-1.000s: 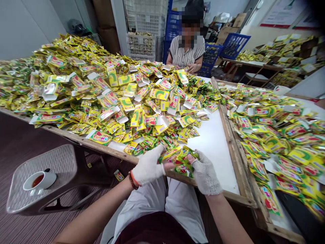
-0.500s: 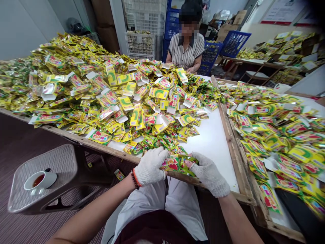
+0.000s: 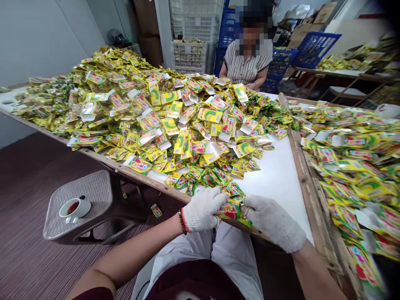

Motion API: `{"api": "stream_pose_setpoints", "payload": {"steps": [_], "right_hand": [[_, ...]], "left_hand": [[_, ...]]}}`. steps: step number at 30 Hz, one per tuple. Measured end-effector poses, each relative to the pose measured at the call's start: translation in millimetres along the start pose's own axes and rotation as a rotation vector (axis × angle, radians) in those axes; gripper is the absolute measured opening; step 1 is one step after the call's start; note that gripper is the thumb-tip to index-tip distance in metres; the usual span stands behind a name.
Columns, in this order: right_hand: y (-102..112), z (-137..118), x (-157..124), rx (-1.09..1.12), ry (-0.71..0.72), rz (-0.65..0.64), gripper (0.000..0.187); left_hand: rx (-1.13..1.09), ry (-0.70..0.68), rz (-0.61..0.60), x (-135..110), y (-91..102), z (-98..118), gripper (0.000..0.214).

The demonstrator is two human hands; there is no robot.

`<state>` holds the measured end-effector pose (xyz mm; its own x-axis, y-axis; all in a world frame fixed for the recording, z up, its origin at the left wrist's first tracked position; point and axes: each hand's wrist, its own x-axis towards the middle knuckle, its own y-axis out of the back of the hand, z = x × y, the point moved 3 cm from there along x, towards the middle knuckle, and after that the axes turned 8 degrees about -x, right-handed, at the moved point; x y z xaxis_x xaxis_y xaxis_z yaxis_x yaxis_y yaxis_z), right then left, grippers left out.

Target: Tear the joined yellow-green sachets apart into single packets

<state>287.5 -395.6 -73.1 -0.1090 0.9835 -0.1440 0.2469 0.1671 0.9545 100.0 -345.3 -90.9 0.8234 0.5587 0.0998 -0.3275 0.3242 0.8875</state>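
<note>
Packing posture at the near edge of the tabletop (image 3: 271, 171), seen from the worker's head. The left hand (image 3: 204, 208), in a white knit glove with bare fingertips, grips the left end of a printed carton (image 3: 230, 211). The carton lies roughly level between the two hands, just over the wooden edge, its lettered face toward the viewer. The right hand (image 3: 275, 223), gloved likewise, closes thumb and fingers on a green packet (image 3: 246, 221) at the carton's right end; how far the packet sits inside is hidden by the fingers.

Directly beyond the hands lie loose green packets (image 3: 220, 177), within easy reach; behind them rises a heap of yellow cartons (image 3: 170, 125), several with white flaps open. A wooden rail (image 3: 296, 166) separates this area from further cartons (image 3: 368, 183) on the right.

The step in hand appears to be the loading of packets into the carton. As judged from this arrangement, the next move calls for a steady left grip that keeps the carton's mouth open, and a gentle push from the right fingertips along the carton's length, without catching the packet's edge or creasing the card.
</note>
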Motion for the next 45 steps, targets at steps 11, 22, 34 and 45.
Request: {"api": "stream_pose_setpoints", "payload": {"steps": [11, 22, 34, 45], "right_hand": [[-5, 7, -2, 0.361, -0.286, 0.111, 0.015], [-14, 7, -1, 0.393, -0.154, 0.070, 0.019], [-32, -13, -23, 0.990, -0.176, -0.122, 0.033], [-49, -6, -19, 1.259, -0.368, 0.073, 0.037]], "left_hand": [[-0.139, -0.048, 0.060, 8, -7.8, -13, 0.063], [-0.174, -0.063, 0.009, 12, -9.0, -8, 0.060], [-0.305, -0.060, 0.068, 16, -10.3, 1, 0.070], [-1.118, 0.297, 0.131, 7, -15.4, -15, 0.042]]}}
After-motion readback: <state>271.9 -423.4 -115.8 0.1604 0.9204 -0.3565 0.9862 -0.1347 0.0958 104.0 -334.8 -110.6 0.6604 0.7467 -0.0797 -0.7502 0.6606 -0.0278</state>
